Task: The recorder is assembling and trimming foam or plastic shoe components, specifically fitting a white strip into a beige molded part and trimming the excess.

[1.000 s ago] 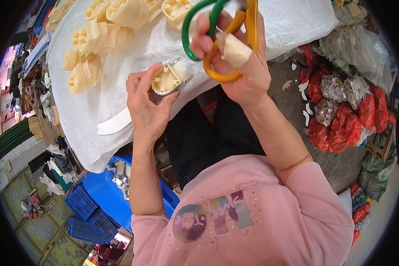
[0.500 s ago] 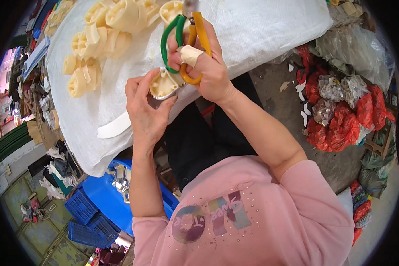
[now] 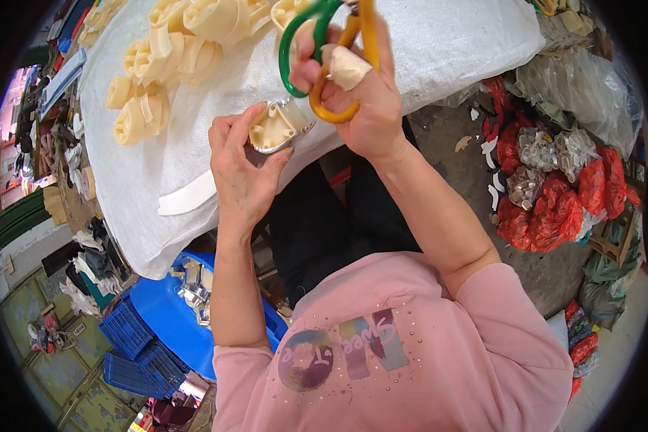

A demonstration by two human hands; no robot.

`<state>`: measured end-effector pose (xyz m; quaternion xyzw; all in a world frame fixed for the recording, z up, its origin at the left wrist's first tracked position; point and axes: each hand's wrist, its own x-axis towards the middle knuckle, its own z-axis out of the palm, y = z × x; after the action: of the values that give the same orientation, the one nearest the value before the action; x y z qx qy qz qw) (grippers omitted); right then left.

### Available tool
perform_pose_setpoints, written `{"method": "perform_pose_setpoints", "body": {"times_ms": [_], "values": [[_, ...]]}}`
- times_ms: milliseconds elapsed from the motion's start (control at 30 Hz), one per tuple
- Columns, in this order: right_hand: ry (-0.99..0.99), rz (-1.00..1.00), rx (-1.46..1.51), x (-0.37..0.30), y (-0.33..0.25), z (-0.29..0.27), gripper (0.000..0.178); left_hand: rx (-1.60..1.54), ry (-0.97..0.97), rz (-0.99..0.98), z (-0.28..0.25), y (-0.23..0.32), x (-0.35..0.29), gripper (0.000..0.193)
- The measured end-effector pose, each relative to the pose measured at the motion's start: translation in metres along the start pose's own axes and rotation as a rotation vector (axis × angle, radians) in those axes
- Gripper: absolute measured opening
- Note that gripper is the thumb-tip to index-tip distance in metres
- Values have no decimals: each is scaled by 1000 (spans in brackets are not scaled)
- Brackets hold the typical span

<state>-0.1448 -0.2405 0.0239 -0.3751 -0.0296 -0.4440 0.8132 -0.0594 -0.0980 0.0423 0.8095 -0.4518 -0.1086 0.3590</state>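
Note:
My left hand [image 3: 239, 162] grips a small cream plastic part with a shiny silver shell [image 3: 272, 129], its hollow, pegged side turned up. Above and to the right, my right hand [image 3: 371, 115] is wrapped round pliers [image 3: 333, 108] with one green and one orange looped handle. Their metal jaws run to the upper edge and cannot be made out; the tool stands apart from the part. A beige wrap covers my right thumb. Several loose cream plastic parts [image 3: 142, 119] lie in a heap beyond my left hand.
A white cloth [image 3: 410, 50] covers the work surface, with a curved white strip [image 3: 189, 198] near its edge. Below left, a blue basin [image 3: 158, 306] holds silver parts beside blue crates [image 3: 126, 331]. Red plastic bags [image 3: 554, 209] lie on the floor at right.
My right hand and the pliers have moved up and to the right, away from the part. My left hand still holds the part, shifted slightly right and turned a little.

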Motion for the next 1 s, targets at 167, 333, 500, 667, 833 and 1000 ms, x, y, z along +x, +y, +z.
{"method": "perform_pose_setpoints", "body": {"times_ms": [167,333,500,667,833,1000], "values": [[-21,172,-105,-7,6,0,60,12,-4,-2,-1,-1,1,59],[-32,14,-142,-1,1,6,61,1,3,24,-1,0,1,60],[-34,190,-162,-3,0,4,62,21,9,70,0,-4,-1,60],[32,101,-542,-11,-36,-2,66,-4,93,55,1,0,-10,58],[67,58,-1403,9,-96,-40,66,-821,109,-120,-9,-13,-48,67],[39,126,-2031,43,-132,-88,59,-1049,207,-184,-29,-13,-77,71]]}}
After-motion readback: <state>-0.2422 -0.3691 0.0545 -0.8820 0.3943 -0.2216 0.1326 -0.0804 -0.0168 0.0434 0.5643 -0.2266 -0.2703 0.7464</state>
